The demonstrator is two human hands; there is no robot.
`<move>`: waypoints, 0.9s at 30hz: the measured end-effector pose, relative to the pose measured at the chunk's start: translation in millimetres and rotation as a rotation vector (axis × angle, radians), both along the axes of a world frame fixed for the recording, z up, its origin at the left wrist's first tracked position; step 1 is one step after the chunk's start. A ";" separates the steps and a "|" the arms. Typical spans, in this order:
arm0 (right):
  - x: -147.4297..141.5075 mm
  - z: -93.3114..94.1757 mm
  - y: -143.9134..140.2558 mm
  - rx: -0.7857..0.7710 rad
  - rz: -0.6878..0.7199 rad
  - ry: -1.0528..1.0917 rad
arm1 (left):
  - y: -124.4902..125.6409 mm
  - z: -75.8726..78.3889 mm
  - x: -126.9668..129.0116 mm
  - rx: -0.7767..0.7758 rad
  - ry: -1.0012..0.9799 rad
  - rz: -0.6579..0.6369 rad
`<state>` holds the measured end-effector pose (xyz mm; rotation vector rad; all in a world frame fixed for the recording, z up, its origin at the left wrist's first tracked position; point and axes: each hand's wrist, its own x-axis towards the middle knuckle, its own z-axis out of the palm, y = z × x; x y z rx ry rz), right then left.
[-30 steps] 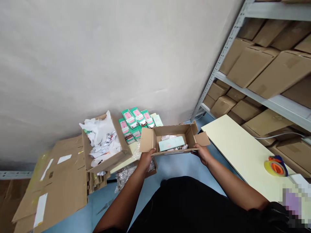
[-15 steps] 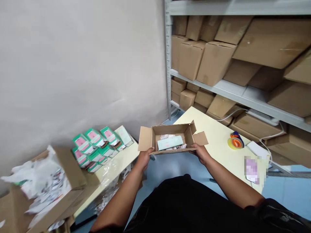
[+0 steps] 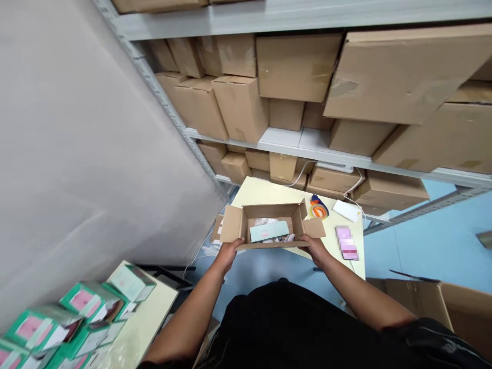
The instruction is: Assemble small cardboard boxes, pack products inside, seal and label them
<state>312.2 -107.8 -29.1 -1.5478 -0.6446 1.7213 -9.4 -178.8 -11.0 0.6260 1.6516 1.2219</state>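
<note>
Person: black-clothed lap at the bottom edge, both bare forearms reaching forward.
Left hand [image 3: 229, 252]: fingers curled and pinching the near left corner of the small open brown cardboard box [image 3: 269, 245], thumb on the front wall.
Right hand [image 3: 315, 247]: clamped on the near right corner of the same box, thumb on the wall below the right flap.
Box position: carried in the air between the two hands, above the blue floor [image 3: 430, 246] and just at the near edge of the pale yellow tabletop [image 3: 265, 192]; all four flaps stand open.
Box contents: a flat pale green carton [image 3: 269, 231] lying slantwise on crinkled clear wrapping.
Near left: green and pink printed cartons [image 3: 82, 302] piled on a second pale yellow tabletop [image 3: 149, 312], at its left end.
Near right: a large brown cardboard carton [image 3: 457, 307] on the floor.
Far tabletop: an orange and blue tape dispenser [image 3: 318, 208] near its far edge, a white flat adapter [image 3: 346, 210] with cable just beside it.
Farthest: grey metal shelving [image 3: 292, 141] packed with closed brown cardboard boxes [image 3: 295, 66].
</note>
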 end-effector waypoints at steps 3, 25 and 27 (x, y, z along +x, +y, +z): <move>11.1 -14.0 5.6 -0.022 -0.082 -0.007 | 31.1 -10.9 3.6 -0.052 -0.035 -0.103; -16.9 -18.4 19.4 0.154 -0.489 -0.252 | 159.9 -38.4 -51.7 0.094 0.133 -0.501; -5.9 -5.1 20.9 0.277 -0.433 -0.231 | 162.8 -31.9 -55.7 0.167 0.113 -0.565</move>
